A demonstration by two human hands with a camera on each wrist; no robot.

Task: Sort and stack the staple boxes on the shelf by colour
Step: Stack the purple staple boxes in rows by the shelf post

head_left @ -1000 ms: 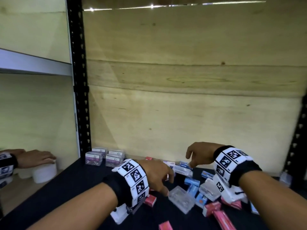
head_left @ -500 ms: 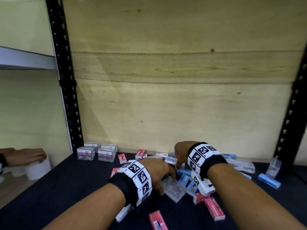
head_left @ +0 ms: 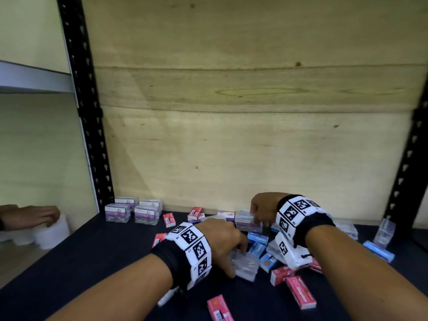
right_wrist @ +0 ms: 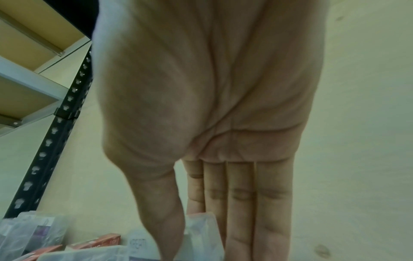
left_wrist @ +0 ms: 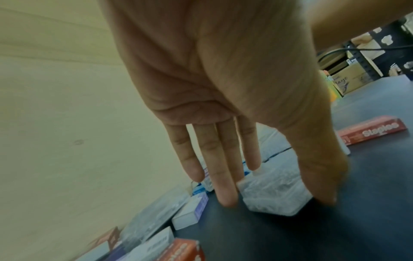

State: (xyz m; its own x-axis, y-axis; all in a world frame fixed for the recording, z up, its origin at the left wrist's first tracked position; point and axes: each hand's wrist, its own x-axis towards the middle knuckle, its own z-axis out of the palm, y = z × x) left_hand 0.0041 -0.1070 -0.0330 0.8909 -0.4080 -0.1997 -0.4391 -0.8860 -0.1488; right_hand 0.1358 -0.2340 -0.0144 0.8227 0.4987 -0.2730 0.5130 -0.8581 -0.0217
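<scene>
Red, blue and clear staple boxes lie scattered on the black shelf [head_left: 92, 262]. My left hand [head_left: 238, 260] reaches down over a clear box of loose staples [head_left: 247, 267]. In the left wrist view thumb and fingers [left_wrist: 225, 194] pinch that clear box [left_wrist: 274, 192] from both sides. Farther back, my right hand [head_left: 259, 218] pinches a clear box with a purple label [head_left: 246, 222]. It shows between thumb and fingers in the right wrist view [right_wrist: 201, 227]. A block of purple-labelled clear boxes [head_left: 133, 212] is stacked at the back left.
Red boxes [head_left: 300, 291] and blue boxes [head_left: 257, 238] crowd the area under my wrists. Clear boxes [head_left: 385, 229] stand at the right by a black upright [head_left: 407, 172]. Another person's hand [head_left: 30, 216] rests on white rolls [head_left: 53, 232] in the bay to the left.
Both hands have dropped onto the pile. The left has closed on the clear staple box, and the right has taken hold of the purple-labelled clear box near the back wall.
</scene>
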